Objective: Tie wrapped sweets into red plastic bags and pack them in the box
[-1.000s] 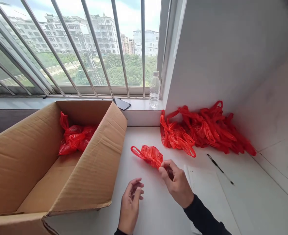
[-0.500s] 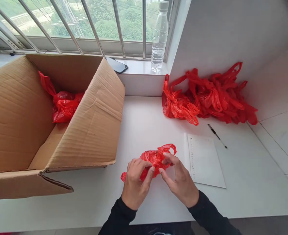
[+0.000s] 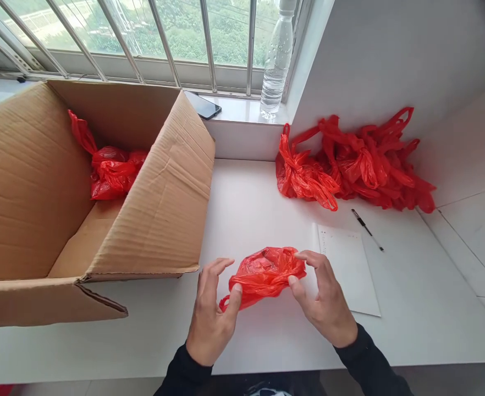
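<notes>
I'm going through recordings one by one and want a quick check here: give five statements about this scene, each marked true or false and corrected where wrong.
1. The red bag lies between the left hand and the right hand. True.
2. The pen lies inside the box. False: it lies on the table, beside the paper.
3. The bottle stands upright on the windowsill. True.
4. The box is closed. False: it is open, with red plastic showing inside.
5. Both sleeves are white. False: both are black.

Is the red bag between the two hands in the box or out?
Out: the red bag is over the white table, right of the cardboard box.
</notes>
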{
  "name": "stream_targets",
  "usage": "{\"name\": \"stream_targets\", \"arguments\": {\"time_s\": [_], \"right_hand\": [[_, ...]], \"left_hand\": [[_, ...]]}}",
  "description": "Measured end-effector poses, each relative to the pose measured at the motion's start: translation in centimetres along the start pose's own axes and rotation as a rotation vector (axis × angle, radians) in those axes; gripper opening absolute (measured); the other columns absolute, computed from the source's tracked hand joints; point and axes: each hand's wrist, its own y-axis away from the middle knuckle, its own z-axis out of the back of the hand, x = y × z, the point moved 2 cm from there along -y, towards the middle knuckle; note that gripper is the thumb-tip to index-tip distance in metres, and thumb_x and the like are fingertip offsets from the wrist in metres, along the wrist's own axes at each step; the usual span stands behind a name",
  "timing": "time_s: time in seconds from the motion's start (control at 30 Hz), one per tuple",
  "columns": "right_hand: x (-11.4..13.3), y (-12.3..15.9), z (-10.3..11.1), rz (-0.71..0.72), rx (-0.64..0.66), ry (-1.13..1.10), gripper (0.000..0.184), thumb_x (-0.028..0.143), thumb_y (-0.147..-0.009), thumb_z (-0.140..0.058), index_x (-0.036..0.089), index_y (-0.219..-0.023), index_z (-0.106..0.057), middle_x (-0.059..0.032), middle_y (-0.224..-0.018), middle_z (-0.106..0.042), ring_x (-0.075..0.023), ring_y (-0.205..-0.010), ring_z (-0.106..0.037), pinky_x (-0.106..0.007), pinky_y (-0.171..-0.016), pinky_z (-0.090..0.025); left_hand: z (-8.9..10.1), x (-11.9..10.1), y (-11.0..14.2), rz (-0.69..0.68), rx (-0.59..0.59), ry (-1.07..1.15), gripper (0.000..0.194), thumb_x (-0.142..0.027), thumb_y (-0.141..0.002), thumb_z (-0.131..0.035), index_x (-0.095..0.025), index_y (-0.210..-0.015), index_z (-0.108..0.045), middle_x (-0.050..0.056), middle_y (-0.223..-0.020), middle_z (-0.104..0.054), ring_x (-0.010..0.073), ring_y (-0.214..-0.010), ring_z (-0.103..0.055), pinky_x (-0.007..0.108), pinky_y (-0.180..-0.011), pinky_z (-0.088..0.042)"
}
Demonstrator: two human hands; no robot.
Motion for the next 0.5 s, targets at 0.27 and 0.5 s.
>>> {"name": "stream_targets", "arguments": {"time_s": [0.27, 0.5], "right_hand": [[0.6, -0.2, -1.2, 0.079, 0.302, 0.102, 0.027, 0.027, -0.096, -0.059, 0.027, -0.123, -0.056, -0.0053, -0.112, -0.061, -0.0242, -0.102, -0.055, -0.045, -0.092, -0.044], [-1.2, 0.3, 1.6, -0.195, 0.201, -0.079, 0.010, 0.035, -0.099, -0.053, 0.027, -0.099, -0.059, 0.0006, -0.087, -0.060, -0.0185, -0.082, -0.055, -0.034, -0.073, -0.045]], "left_hand": [[-2.2, -1.4, -1.0, -0.305, 0.109, -0.118, 0.010, -0.014, -0.092, -0.060, -0.023, -0.090, -0.063, 0.003, -0.091, -0.065, 0.0226, -0.098, -0.056, 0.044, -0.098, -0.041], [-0.5, 0.0, -0.7, -0.112, -0.100, -0.061, 0.007, -0.015, -0.098, -0.053, -0.020, -0.097, -0.057, 0.004, -0.092, -0.061, 0.0180, -0.090, -0.058, 0.033, -0.080, -0.045]]}}
